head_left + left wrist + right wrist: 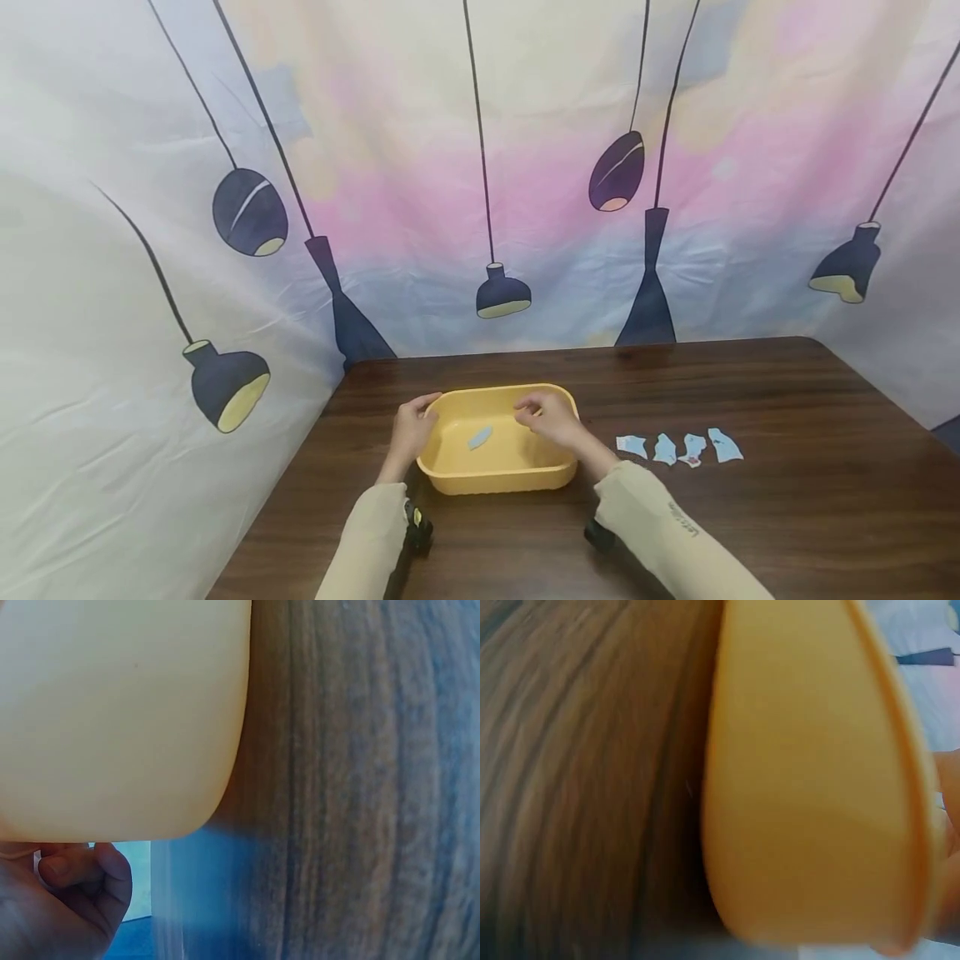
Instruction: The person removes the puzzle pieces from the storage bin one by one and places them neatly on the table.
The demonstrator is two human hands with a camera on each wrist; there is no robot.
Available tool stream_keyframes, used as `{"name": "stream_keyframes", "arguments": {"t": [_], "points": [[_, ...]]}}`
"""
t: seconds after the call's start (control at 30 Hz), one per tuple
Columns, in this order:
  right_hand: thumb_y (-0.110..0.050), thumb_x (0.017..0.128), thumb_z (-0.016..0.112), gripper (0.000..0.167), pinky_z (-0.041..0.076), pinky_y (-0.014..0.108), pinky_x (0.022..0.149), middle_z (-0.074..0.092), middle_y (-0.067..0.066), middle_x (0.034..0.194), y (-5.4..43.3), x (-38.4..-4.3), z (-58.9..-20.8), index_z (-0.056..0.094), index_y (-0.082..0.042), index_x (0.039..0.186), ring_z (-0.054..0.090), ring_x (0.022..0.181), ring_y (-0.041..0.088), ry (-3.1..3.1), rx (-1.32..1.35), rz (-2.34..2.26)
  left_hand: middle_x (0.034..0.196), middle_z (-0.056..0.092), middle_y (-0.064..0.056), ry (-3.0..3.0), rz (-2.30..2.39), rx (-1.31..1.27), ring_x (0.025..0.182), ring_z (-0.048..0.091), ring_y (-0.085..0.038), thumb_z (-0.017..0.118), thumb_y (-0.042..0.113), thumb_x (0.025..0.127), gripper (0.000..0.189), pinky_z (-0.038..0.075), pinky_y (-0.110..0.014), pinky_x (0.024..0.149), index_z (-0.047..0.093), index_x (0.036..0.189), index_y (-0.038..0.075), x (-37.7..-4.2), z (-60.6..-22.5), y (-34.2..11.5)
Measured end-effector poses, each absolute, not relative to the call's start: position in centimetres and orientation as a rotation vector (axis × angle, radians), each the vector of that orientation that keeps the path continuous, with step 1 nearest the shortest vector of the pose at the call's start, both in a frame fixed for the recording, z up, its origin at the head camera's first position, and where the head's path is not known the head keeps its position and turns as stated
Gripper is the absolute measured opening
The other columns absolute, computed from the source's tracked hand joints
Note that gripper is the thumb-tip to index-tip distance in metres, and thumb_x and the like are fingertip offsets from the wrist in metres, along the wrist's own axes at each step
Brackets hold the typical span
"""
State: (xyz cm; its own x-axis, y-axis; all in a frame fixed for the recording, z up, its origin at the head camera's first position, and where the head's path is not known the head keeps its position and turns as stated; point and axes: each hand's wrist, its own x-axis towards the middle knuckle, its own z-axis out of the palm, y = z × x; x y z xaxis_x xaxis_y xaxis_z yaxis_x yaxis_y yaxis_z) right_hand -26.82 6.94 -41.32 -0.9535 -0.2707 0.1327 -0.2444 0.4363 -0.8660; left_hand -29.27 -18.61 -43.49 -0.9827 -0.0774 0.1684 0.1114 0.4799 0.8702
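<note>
A yellow plastic basin (495, 482) stands on the table, and one pale blue paper scrap (480, 437) lies on its floor. My left hand (412, 429) grips the basin's left rim, with the thumb toward the inside; in the left wrist view, bent fingers (109, 881) show below the basin wall (120, 727). Over the right part of the basin hangs my right hand (551, 419), its fingers loosely bent and no scrap visible in them. The right wrist view shows mostly the blurred outer wall of the basin (810, 787), with part of the hand at the right edge.
Several torn pale blue paper scraps (664, 448) lie in a row to the right of the basin on the dark wooden table (810, 517). A cloth backdrop (555, 242) printed with hanging lamps rises behind the table's far edge.
</note>
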Motion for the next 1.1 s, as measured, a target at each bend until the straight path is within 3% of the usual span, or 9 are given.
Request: {"name": "stream_keyframes", "arguments": {"t": [0.17,0.37,0.5,0.6,0.77,0.97,1.1], "points": [[-0.01,0.092,0.06,0.025,0.047,0.027,0.067,0.065,0.016,0.096,4.1,-26.9,-42.4,0.066,0.005,0.111,0.058,0.083,0.02,2.633,-0.495,-1.542,0.116,0.068,-0.026,-2.544,-1.511,-0.018,0.082,0.07,-0.025,0.051,0.002,0.092,0.037,0.055,-0.032,0.062,0.063,0.127,0.002,-29.2,-43.4,-18.5],[-0.009,0.09,0.061,0.025,0.046,0.027,0.069,0.066,0.016,0.094,1.6,-27.1,-42.8,0.066,0.006,0.109,0.057,0.083,0.019,2.634,-0.555,-1.506,0.12,0.067,-0.024,-2.548,-1.485,-0.029,0.089,0.07,-0.025,0.051,0.002,0.091,0.037,0.053,-0.026,0.061,0.064,0.126,0.002,-29.4,-43.3,-18.3],[-0.01,0.092,0.061,0.033,0.053,0.04,0.083,0.063,0.021,0.115,0.7,-27.0,-42.8,0.061,0.006,0.12,0.062,0.102,0.032,2.566,-0.525,-1.48,0.118,0.068,-0.024,-2.536,-1.481,-0.029,0.081,0.068,-0.023,0.051,0.001,0.091,0.037,0.048,-0.023,0.057,0.065,0.125,0.002,-29.5,-43.4,-18.3],[-0.012,0.091,0.064,0.044,0.05,0.048,0.092,0.057,0.023,0.13,0.4,-26.7,-42.8,0.055,0.006,0.13,0.055,0.115,0.039,2.538,-0.484,-1.403,0.117,0.068,-0.024,-2.534,-1.474,-0.022,0.084,0.069,-0.024,0.051,0.001,0.091,0.036,0.05,-0.023,0.059,0.065,0.124,0.002,-29.3,-43.6,-18.3],[-0.013,0.088,0.067,0.05,0.046,0.052,0.095,0.054,0.02,0.137,0.4,-26.4,-43.2,0.055,0.001,0.134,0.046,0.118,0.039,2.61,-0.506,-1.191,0.117,0.069,-0.024,-2.537,-1.467,-0.018,0.089,0.071,-0.027,0.053,0.001,0.09,0.035,0.054,-0.026,0.063,0.066,0.123,0.001,-29.0,-44.0,-18.1],[-0.01,0.085,0.069,0.039,0.047,0.051,0.093,0.057,0.02,0.132,0.3,-26.7,-43.3,0.064,-0.002,0.123,0.049,0.114,0.038,2.697,-0.581,-1.037,0.116,0.069,-0.024,-2.528,-1.477,-0.016,0.083,0.069,-0.023,0.053,0.001,0.09,0.036,0.052,-0.024,0.061,0.066,0.123,0.001,-29.2,-43.8,-18.2],[-0.006,0.083,0.07,0.03,0.047,0.049,0.09,0.061,0.019,0.12,0.1,-27.0,-43.0,0.069,-0.003,0.113,0.055,0.107,0.035,2.745,-0.592,-0.996,0.114,0.07,-0.024,-2.523,-1.481,-0.009,0.079,0.068,-0.022,0.053,0.001,0.09,0.036,0.051,-0.023,0.058,0.066,0.123,0.001,-29.5,-43.6,-18.4]]}}
